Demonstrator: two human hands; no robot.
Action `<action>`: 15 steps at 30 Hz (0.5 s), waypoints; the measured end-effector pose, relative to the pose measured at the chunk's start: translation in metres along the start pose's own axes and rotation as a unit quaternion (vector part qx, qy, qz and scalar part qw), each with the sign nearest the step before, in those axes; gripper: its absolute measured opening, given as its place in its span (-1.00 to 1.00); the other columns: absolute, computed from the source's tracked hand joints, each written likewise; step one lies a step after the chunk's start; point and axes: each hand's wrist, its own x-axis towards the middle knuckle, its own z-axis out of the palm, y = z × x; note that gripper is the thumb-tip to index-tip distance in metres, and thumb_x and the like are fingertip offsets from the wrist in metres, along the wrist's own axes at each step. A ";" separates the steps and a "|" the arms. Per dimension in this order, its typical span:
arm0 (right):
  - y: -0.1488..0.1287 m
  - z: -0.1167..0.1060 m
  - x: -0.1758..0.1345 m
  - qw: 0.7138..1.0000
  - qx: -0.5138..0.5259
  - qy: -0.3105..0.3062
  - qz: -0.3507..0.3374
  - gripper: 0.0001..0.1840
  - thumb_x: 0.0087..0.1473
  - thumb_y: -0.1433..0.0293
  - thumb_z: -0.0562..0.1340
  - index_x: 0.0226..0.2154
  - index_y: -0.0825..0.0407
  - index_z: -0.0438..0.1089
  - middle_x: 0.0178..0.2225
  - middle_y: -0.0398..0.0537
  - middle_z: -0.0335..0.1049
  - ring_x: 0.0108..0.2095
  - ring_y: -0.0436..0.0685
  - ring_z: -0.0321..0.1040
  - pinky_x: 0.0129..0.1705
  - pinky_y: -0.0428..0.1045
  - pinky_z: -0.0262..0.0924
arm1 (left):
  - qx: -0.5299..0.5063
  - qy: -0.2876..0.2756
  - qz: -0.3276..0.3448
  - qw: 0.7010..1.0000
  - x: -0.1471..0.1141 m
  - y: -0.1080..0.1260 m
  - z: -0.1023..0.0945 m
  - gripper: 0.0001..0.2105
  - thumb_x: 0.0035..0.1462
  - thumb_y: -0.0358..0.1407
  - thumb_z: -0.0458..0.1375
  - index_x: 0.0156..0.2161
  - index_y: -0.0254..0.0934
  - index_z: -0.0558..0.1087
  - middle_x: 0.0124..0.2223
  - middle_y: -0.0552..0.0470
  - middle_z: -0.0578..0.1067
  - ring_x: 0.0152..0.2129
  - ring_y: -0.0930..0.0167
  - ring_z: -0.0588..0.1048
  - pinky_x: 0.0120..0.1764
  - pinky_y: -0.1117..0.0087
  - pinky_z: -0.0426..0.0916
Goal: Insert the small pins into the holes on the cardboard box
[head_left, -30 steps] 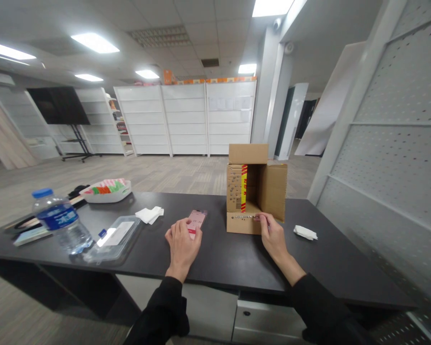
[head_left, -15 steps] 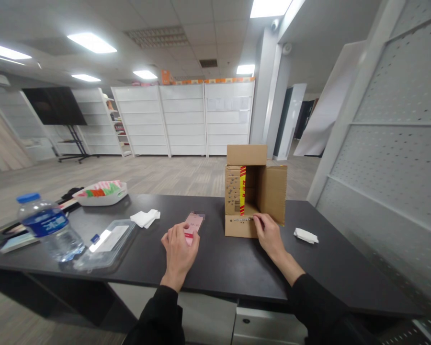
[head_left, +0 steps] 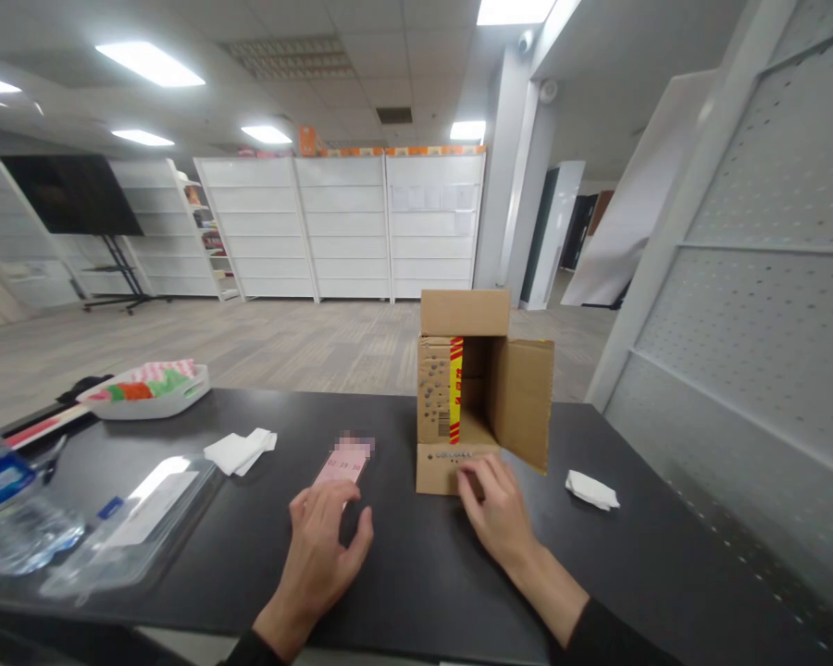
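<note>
A cardboard box stands on the dark desk with its opening toward me. Small grey, stud-like pieces dot its left flap, and a row of them runs along the lower front flap. At that lower flap, my right hand has thumb and forefinger pinched together; anything between them is too small to make out. My left hand hovers at the near end of a phone with a pink screen showing digits. Its fingers are curved, the thumb is apart, and nothing is held. The fingertips cover the phone's lower part.
On the left are a water bottle, a clear plastic case, a folded tissue and a white basket with colourful contents. Another tissue lies right of the box. A perforated panel borders the right side.
My view has shifted down and closer to the desk. My left hand has drawn back toward the phone's near end. My right hand has moved lower on the front flap, slightly left.
</note>
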 end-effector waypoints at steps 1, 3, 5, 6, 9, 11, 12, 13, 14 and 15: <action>-0.005 0.001 -0.001 1.000 0.002 -0.011 -0.014 -0.86 0.21 0.46 0.09 -0.31 -0.02 0.34 -0.32 -0.05 0.39 -0.27 0.15 0.33 -0.21 0.04 0.17 | -0.006 -0.003 0.018 1.000 0.000 0.000 -0.001 -0.92 0.14 -0.31 0.09 -0.23 -0.16 0.34 -0.26 0.02 0.53 -0.25 0.31 0.49 -0.09 0.24 0.22; -0.012 0.002 -0.003 1.000 0.009 -0.022 -0.020 -0.85 0.20 0.49 0.09 -0.32 -0.03 0.33 -0.35 -0.06 0.39 -0.29 0.14 0.34 -0.23 0.04 0.17 | -0.012 -0.011 0.033 0.999 0.000 -0.001 -0.002 -0.92 0.13 -0.32 0.10 -0.24 -0.14 0.34 -0.28 0.04 0.53 -0.27 0.32 0.49 -0.13 0.25 0.25; -0.016 0.002 -0.004 1.000 0.014 -0.015 -0.014 -0.85 0.18 0.51 0.09 -0.33 -0.03 0.32 -0.38 -0.08 0.38 -0.34 0.13 0.33 -0.27 0.03 0.17 | -0.022 -0.013 0.043 0.999 -0.001 0.000 -0.002 -0.93 0.12 -0.32 0.11 -0.25 -0.13 0.35 -0.30 0.04 0.53 -0.29 0.31 0.48 -0.16 0.25 0.27; -0.017 0.003 -0.005 1.000 0.017 -0.012 -0.009 -0.85 0.17 0.52 0.09 -0.34 -0.03 0.31 -0.39 -0.08 0.38 -0.35 0.13 0.33 -0.29 0.02 0.17 | -0.026 -0.010 0.029 0.999 -0.002 0.000 -0.002 -0.93 0.12 -0.33 0.10 -0.25 -0.13 0.35 -0.30 0.04 0.53 -0.29 0.31 0.48 -0.15 0.25 0.27; -0.019 0.004 -0.007 1.000 0.008 0.004 -0.009 -0.83 0.16 0.55 0.07 -0.34 -0.04 0.29 -0.41 -0.09 0.37 -0.38 0.12 0.33 -0.31 0.01 0.16 | -0.044 -0.011 0.019 0.999 -0.004 0.001 -0.002 -0.93 0.12 -0.36 0.09 -0.26 -0.14 0.35 -0.32 0.04 0.53 -0.31 0.33 0.49 -0.15 0.26 0.27; -0.020 0.004 -0.008 1.000 0.001 0.014 -0.014 -0.82 0.15 0.56 0.07 -0.34 -0.03 0.28 -0.41 -0.10 0.36 -0.38 0.12 0.32 -0.31 0.02 0.16 | -0.044 -0.016 0.025 0.999 -0.004 0.002 -0.004 -0.92 0.13 -0.39 0.08 -0.28 -0.15 0.35 -0.34 0.05 0.53 -0.33 0.35 0.49 -0.15 0.28 0.27; -0.020 0.003 -0.008 1.000 0.000 0.017 -0.017 -0.82 0.15 0.57 0.07 -0.33 -0.02 0.28 -0.41 -0.09 0.37 -0.38 0.11 0.32 -0.31 0.01 0.16 | -0.040 -0.019 0.033 0.998 -0.003 0.002 -0.005 -0.92 0.13 -0.40 0.08 -0.29 -0.15 0.35 -0.35 0.05 0.53 -0.33 0.36 0.49 -0.15 0.29 0.26; -0.019 0.002 -0.007 1.000 0.001 0.019 -0.021 -0.82 0.15 0.57 0.06 -0.33 -0.02 0.28 -0.40 -0.09 0.37 -0.38 0.11 0.32 -0.31 0.01 0.17 | -0.035 -0.023 0.043 0.998 -0.001 0.002 -0.006 -0.91 0.12 -0.41 0.08 -0.29 -0.16 0.35 -0.35 0.06 0.52 -0.34 0.38 0.48 -0.16 0.30 0.26; -0.018 0.000 -0.006 0.999 0.001 0.023 -0.024 -0.83 0.16 0.57 0.06 -0.33 -0.01 0.28 -0.40 -0.09 0.37 -0.38 0.10 0.32 -0.31 0.01 0.17 | -0.029 -0.026 0.054 0.998 0.001 0.003 -0.007 -0.91 0.12 -0.42 0.08 -0.30 -0.17 0.35 -0.36 0.08 0.52 -0.35 0.39 0.48 -0.16 0.32 0.25; -0.017 -0.002 -0.005 0.999 -0.001 0.023 -0.027 -0.83 0.16 0.56 0.07 -0.32 -0.01 0.28 -0.40 -0.09 0.37 -0.37 0.11 0.32 -0.30 0.01 0.18 | -0.025 -0.027 0.058 0.998 0.003 0.003 -0.008 -0.92 0.12 -0.42 0.08 -0.31 -0.17 0.35 -0.36 0.08 0.51 -0.35 0.39 0.48 -0.15 0.32 0.24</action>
